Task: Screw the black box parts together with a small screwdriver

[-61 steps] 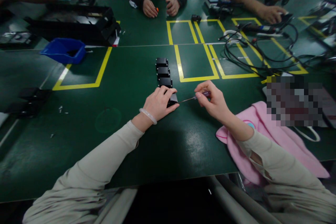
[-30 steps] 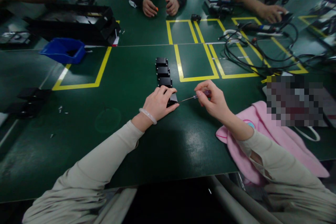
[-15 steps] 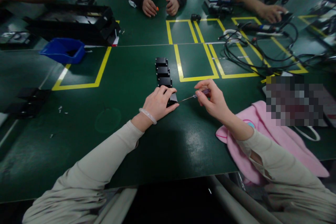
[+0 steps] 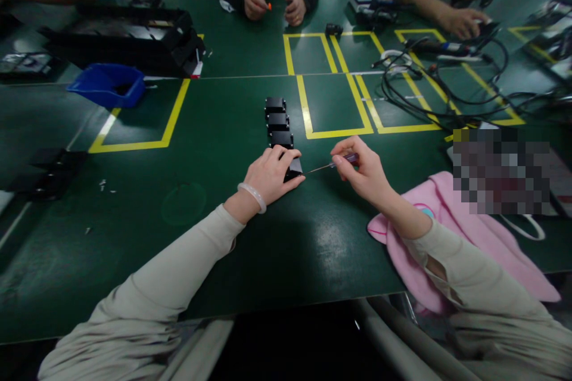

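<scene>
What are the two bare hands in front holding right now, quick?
Left hand: closed on the nearest black block.
Right hand: closed around a screwdriver, which points toward that block.

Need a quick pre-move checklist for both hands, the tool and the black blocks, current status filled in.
1. Left hand on the nearest black block: ok, fingers and thumb around it.
2. Right hand holding the screwdriver: ok, gripped by the handle.
3. Screwdriver tip seated: cannot tell, too small beside the left thumb.
4. Other black blocks apart from the screwdriver: ok, lined up beyond the left hand.
5. Small loose pieces gathered: not ok, scattered on the table's left side.
</scene>
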`<state>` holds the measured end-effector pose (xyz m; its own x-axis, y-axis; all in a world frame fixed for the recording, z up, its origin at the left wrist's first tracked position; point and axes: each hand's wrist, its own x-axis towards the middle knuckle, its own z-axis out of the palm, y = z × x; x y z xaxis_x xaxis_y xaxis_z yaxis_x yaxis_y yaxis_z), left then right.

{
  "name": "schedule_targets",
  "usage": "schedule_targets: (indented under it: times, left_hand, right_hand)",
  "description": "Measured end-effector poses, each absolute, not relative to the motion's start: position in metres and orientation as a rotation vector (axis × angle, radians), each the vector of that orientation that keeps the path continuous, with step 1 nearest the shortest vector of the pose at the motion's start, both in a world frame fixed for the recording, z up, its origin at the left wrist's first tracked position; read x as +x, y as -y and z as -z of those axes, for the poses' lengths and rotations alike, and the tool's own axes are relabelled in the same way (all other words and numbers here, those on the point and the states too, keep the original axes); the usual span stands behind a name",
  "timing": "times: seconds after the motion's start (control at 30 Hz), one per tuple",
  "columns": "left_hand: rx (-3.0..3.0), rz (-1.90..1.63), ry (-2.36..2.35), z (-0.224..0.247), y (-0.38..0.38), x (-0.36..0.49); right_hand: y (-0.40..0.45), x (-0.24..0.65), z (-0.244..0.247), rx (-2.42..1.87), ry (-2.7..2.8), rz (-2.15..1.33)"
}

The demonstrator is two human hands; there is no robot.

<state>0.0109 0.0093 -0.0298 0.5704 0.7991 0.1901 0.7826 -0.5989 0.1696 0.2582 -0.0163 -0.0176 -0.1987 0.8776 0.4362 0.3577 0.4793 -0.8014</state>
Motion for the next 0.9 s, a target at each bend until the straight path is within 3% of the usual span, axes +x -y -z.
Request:
schedule_targets:
  times: [0.9]
  left_hand:
    - [2.717,-0.356,-1.392,0.0289,-0.0093,0.0119]
  right_hand:
    - [0.0165,0.2580,0.0188,-1.032,1.763,-0.721]
